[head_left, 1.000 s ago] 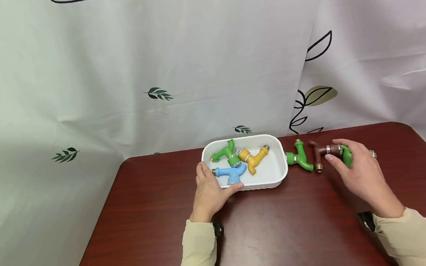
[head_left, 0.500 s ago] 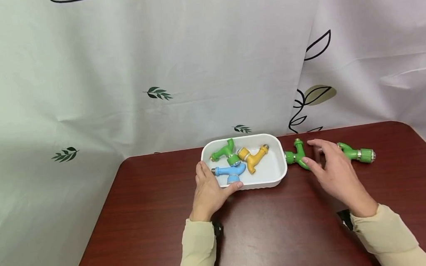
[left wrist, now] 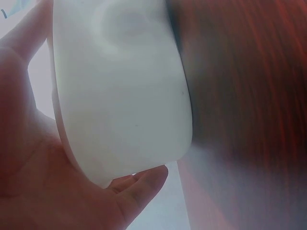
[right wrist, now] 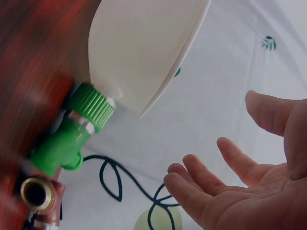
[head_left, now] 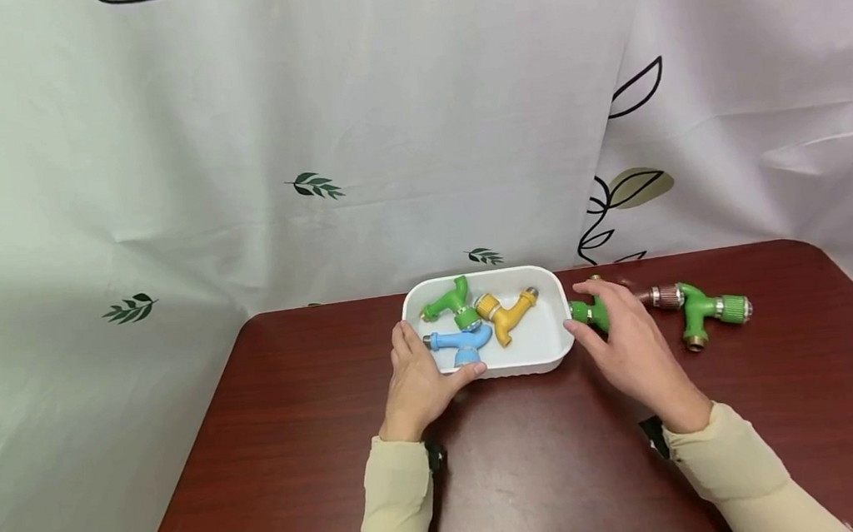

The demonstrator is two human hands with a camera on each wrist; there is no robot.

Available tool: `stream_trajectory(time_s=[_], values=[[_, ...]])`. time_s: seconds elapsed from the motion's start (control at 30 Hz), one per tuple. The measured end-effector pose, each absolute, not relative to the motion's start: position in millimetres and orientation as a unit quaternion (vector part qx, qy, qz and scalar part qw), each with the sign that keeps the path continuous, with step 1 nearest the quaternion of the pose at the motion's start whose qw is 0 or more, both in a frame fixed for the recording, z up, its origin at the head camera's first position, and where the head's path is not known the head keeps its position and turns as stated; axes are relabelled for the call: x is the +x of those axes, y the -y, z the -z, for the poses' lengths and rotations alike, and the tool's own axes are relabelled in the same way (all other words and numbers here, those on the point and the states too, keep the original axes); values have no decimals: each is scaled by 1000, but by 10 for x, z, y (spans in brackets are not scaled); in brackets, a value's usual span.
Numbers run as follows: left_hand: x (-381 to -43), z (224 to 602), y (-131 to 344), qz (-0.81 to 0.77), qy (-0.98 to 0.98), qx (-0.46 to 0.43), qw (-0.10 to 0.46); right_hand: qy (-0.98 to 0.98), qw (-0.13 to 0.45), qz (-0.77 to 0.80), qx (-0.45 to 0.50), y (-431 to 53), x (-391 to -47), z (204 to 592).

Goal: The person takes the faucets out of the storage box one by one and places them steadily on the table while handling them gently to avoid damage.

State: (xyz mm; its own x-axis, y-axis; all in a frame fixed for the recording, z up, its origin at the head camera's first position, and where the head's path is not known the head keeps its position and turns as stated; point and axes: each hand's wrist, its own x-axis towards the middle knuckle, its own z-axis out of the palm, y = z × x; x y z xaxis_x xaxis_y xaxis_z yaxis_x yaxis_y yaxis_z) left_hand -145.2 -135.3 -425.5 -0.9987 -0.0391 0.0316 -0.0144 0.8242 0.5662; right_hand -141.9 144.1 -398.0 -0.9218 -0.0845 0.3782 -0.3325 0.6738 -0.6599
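My left hand grips the near left corner of a white plastic tray, thumb along the front rim and fingers on the end wall. A green faucet, a yellow faucet and a blue faucet lie inside it. Over another green faucet, just right of the tray, hovers my right hand. Its fingers are apart and hold nothing in the right wrist view. That hand partly hides this faucet and a brown faucet beyond it.
Farther right on the dark red wooden table lies one more green faucet, touching or very near the brown one. A white curtain with leaf prints hangs behind the table's far edge.
My right hand has moved left, from the rightmost green faucet past the brown one to the green faucet beside the tray. My left hand, the tray and the faucets stay in place.
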Motion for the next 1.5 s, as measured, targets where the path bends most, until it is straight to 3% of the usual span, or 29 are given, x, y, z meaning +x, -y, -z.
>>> stream_trajectory(time_s=[1.5], values=[[-1461, 4225, 1374, 318, 948, 7, -1, 894, 91, -412, 152, -608, -1737, 4030]])
